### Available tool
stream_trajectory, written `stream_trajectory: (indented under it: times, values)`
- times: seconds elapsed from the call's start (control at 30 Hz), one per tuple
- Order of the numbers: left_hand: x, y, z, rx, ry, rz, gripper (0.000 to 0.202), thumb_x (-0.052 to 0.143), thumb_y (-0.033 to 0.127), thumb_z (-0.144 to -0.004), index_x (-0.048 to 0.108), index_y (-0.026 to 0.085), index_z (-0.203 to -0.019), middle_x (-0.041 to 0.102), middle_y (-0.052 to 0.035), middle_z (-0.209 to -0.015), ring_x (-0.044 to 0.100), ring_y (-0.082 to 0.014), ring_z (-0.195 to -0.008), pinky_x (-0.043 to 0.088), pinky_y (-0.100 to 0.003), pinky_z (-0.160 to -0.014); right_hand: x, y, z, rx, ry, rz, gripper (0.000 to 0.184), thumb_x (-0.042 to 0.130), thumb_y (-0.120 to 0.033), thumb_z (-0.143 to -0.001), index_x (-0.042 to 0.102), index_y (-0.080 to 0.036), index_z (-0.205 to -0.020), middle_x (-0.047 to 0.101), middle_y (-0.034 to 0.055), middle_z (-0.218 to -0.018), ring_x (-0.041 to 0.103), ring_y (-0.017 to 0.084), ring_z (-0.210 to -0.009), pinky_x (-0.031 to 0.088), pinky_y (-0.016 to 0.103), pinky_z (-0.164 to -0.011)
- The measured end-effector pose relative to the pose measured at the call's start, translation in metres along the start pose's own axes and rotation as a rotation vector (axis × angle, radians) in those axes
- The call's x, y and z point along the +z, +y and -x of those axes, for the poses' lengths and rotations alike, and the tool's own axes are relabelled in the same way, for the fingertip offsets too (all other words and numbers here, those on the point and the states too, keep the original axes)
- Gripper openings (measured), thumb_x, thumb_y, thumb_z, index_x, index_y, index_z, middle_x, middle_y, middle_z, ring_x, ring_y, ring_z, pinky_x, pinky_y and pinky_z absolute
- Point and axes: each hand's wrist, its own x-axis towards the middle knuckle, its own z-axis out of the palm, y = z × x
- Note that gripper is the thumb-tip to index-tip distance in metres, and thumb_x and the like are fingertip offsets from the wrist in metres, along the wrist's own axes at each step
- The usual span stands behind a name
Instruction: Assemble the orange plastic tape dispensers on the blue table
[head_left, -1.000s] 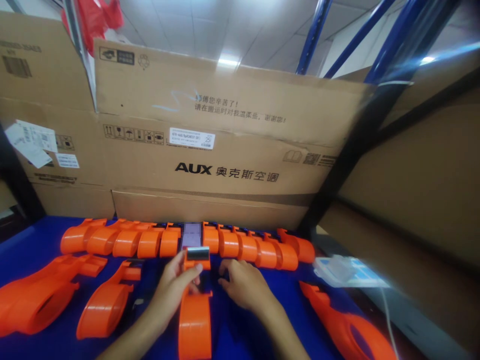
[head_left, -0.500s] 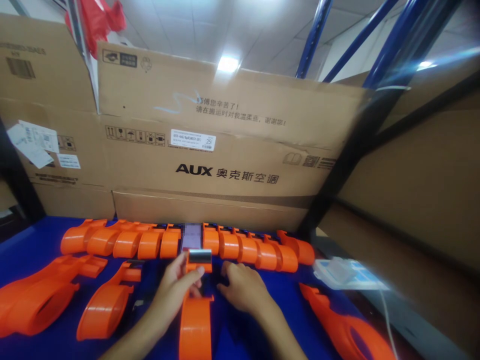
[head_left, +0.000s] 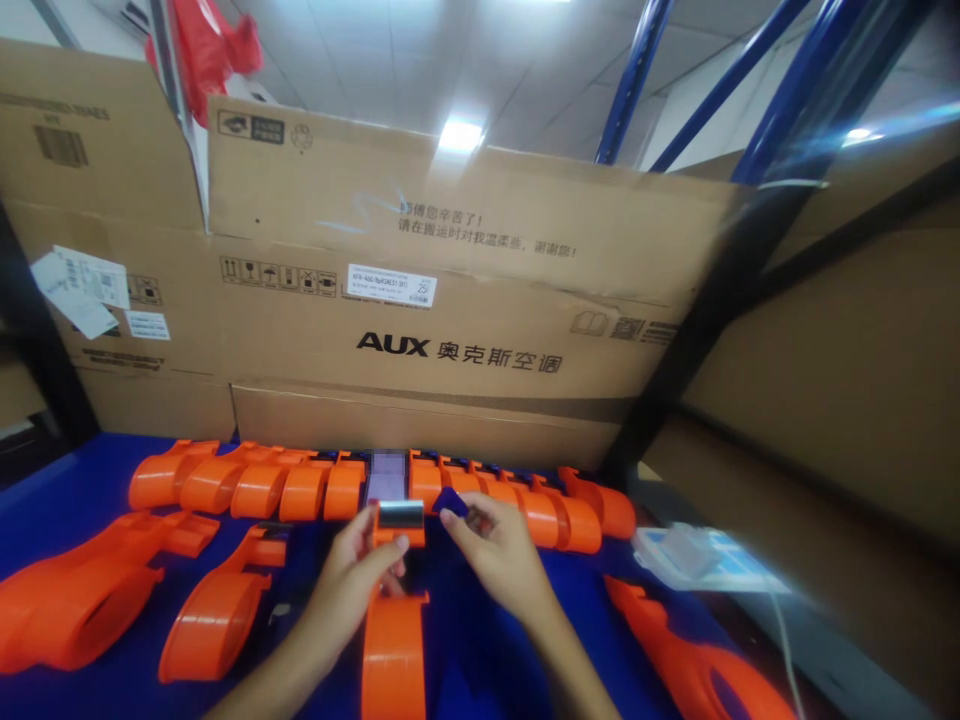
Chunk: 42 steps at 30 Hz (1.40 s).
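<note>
My left hand (head_left: pixel 360 560) is closed round the neck of an orange plastic tape dispenser (head_left: pixel 394 650), held upright in front of me. A shiny silver-and-dark strip (head_left: pixel 401 514) lies across its top end. Just right of that end, my right hand (head_left: pixel 499 550) pinches a small dark blue flat piece (head_left: pixel 451 502) between thumb and fingers; it is apart from the dispenser. Behind both hands stands a row of similar orange dispensers (head_left: pixel 304 492). My right hand covers part of that row.
More orange dispensers lie at the left (head_left: pixel 214 625) and right (head_left: pixel 697 660) on the blue table surface (head_left: pixel 480 655). A large cardboard sheet (head_left: pixel 450 410) walls off the back. A pale-blue and white package (head_left: pixel 705 555) and a white cable (head_left: pixel 784 640) are at the right, beside a dark rack post (head_left: pixel 675 360).
My right hand has come up from the table with the dark blue piece pinched in it. My left hand still holds the dispenser in nearly the same place.
</note>
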Motion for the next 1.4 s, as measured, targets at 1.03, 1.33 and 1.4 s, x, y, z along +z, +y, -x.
stream_trajectory:
  times: [1.03, 1.33, 1.4]
  values:
    - [-0.001, -0.002, -0.003, 0.102, 0.056, 0.066, 0.038, 0.077, 0.047, -0.078, 0.068, 0.017, -0.1, 0.064, -0.0006, -0.068, 0.06, -0.0141, -0.06, 0.052, -0.024, -0.055, 0.019, -0.005, 0.011, -0.437, 0.075, 0.153, 0.042, 0.054, -0.027, -0.097, 0.06, -0.023, -0.139, 0.077, 0.0103, -0.093, 0.073, 0.023, -0.081, 0.06, 0.035, -0.076]
    - [0.0, 0.001, -0.001, 0.129, 0.051, 0.047, 0.038, 0.074, 0.047, -0.081, 0.067, 0.017, -0.104, 0.064, -0.0004, -0.07, 0.059, -0.0132, -0.06, 0.053, -0.024, -0.057, 0.022, -0.004, 0.011, -0.523, 0.046, 0.291, 0.049, 0.048, -0.017, -0.099, 0.05, -0.025, -0.147, 0.073, 0.0111, -0.122, 0.074, 0.024, -0.089, 0.061, 0.039, -0.081]
    - [0.0, 0.001, -0.001, 0.128, 0.057, 0.054, 0.038, 0.074, 0.047, -0.081, 0.067, 0.017, -0.104, 0.064, -0.0006, -0.071, 0.059, -0.0133, -0.061, 0.053, -0.023, -0.057, 0.022, -0.004, 0.011, -0.525, 0.053, 0.322, 0.048, 0.048, -0.017, -0.099, 0.051, -0.024, -0.146, 0.073, 0.0106, -0.122, 0.074, 0.024, -0.091, 0.062, 0.039, -0.082]
